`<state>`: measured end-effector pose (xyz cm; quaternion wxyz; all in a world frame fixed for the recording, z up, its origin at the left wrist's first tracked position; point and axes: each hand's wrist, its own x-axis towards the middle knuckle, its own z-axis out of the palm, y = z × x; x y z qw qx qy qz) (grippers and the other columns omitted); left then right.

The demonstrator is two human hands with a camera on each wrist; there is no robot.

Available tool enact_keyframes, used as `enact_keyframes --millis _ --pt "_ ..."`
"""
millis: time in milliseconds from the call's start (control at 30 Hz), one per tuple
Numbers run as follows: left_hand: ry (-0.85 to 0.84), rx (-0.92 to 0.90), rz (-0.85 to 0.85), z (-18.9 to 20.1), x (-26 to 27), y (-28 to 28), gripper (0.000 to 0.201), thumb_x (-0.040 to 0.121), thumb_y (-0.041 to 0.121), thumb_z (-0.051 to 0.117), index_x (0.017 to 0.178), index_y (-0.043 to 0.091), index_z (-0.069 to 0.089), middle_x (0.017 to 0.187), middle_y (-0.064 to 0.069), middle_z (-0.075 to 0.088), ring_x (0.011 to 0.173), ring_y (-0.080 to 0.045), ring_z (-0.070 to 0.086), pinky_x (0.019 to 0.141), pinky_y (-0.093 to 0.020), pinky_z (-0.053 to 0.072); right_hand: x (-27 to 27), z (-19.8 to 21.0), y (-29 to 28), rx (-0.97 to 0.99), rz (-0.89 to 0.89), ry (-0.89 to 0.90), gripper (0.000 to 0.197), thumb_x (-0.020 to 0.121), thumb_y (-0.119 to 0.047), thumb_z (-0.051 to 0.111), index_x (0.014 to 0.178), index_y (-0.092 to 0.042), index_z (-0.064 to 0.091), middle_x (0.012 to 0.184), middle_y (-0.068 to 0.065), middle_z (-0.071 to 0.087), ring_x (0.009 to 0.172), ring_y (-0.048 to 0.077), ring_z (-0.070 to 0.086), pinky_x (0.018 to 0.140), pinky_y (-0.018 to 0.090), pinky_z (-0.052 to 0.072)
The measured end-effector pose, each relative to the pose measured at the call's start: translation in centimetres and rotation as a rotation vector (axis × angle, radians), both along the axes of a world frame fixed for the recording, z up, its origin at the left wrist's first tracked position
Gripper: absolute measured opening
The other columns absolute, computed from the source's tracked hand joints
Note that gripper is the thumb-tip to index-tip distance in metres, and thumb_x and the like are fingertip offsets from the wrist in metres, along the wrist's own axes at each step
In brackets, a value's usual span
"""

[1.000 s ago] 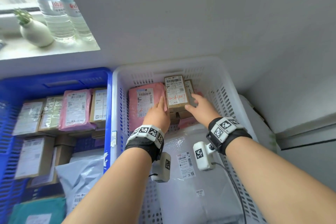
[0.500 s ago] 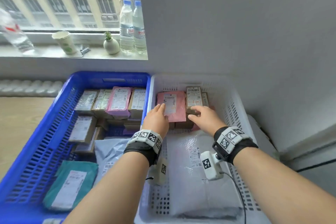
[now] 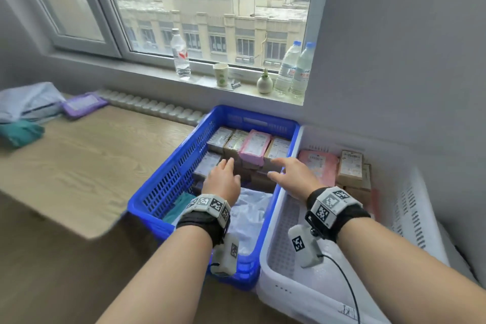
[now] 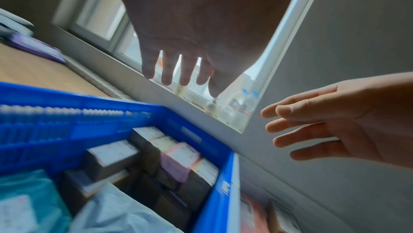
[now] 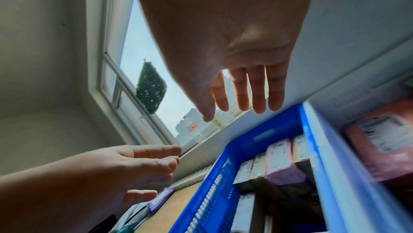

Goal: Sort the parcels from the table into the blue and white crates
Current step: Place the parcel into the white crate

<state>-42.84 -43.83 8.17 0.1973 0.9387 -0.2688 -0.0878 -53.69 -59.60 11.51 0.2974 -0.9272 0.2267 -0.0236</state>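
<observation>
- Parcels (image 3: 254,145) stand packed on edge along the far wall of the blue crate (image 3: 168,181), labels up, likely to save room; more fill the white crate (image 3: 410,208) beside it
- Left hand (image 3: 223,181) and right hand (image 3: 294,179) hover above the blue crate, fingers straight and spread, holding nothing
- Remaining soft mailers (image 3: 29,102) lie at the far end of the wooden table (image 3: 79,171)
- Crates are rigid slotted plastic; parcels are cardboard boxes and glossy poly bags
</observation>
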Motion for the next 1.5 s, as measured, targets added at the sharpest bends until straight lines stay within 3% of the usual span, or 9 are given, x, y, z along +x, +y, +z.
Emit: enact_keyframes --millis 200,300,567,767,933,1133,1500 --pt "-0.030 -0.018 0.144 1.7 4.3 9.9 0.057 0.102 0.028 0.043 0.154 0.014 0.025 0.160 -0.007 0.026 0.144 -0.027 0.029 0.117 -0.041 0.026 6.6 1.5 8.9 -0.054 0.135 -0.044 0.047 0.093 -0.034 0.062 0.137 -0.018 0.055 0.137 0.004 0.058 0.125 0.020 0.052 0.105 0.031 0.040" --pt "-0.061 -0.021 0.184 2.1 7.3 16.0 0.055 0.101 0.028 0.043 0.152 0.013 0.029 0.156 -0.007 0.032 0.140 -0.026 0.035 0.114 -0.037 0.028 10.9 1.7 14.2 -0.060 0.191 -0.053 0.047 0.093 -0.032 0.062 0.137 -0.017 0.055 0.136 0.007 0.057 0.123 0.022 0.053 0.103 0.030 0.040" --pt "-0.065 0.043 0.275 3.7 15.5 36.1 0.055 0.104 0.030 0.038 0.154 0.012 0.023 0.160 -0.006 0.025 0.146 -0.024 0.026 0.118 -0.036 0.022 23.2 1.0 32.9 0.010 0.257 -0.067 0.049 0.091 -0.035 0.065 0.136 -0.020 0.056 0.135 0.006 0.055 0.120 0.023 0.055 0.101 0.034 0.043" --pt "-0.019 0.057 0.348 4.3 21.3 47.1 0.054 0.104 0.028 0.037 0.154 0.014 0.024 0.161 -0.005 0.024 0.146 -0.024 0.026 0.118 -0.039 0.024 29.9 0.6 44.4 0.034 0.310 -0.065 0.050 0.093 -0.038 0.061 0.140 -0.024 0.051 0.141 0.001 0.050 0.120 0.020 0.054 0.102 0.038 0.046" --pt "0.016 0.027 0.410 4.0 26.2 52.7 0.048 0.104 0.025 0.037 0.150 0.012 0.031 0.156 -0.006 0.033 0.142 -0.025 0.030 0.115 -0.038 0.026 35.8 0.0 50.0 0.010 0.386 -0.018 0.052 0.094 -0.040 0.060 0.142 -0.026 0.048 0.141 0.000 0.048 0.124 0.019 0.051 0.104 0.037 0.044" --pt "0.042 0.024 0.460 2.2 35.5 56.9 0.052 0.104 0.026 0.038 0.153 0.013 0.025 0.160 -0.004 0.026 0.146 -0.025 0.025 0.118 -0.039 0.025 46.3 -0.3 53.7 -0.003 0.415 -0.019 0.052 0.094 -0.038 0.060 0.143 -0.026 0.047 0.141 -0.002 0.048 0.122 0.019 0.053 0.100 0.033 0.043" --pt "0.017 0.064 0.553 2.6 53.1 64.0 0.050 0.105 0.026 0.035 0.153 0.016 0.027 0.161 -0.001 0.023 0.147 -0.022 0.021 0.118 -0.037 0.022 66.8 0.0 59.9 0.047 0.457 -0.050 0.049 0.093 -0.033 0.063 0.139 -0.019 0.051 0.139 0.003 0.053 0.123 0.020 0.054 0.106 0.039 0.043"
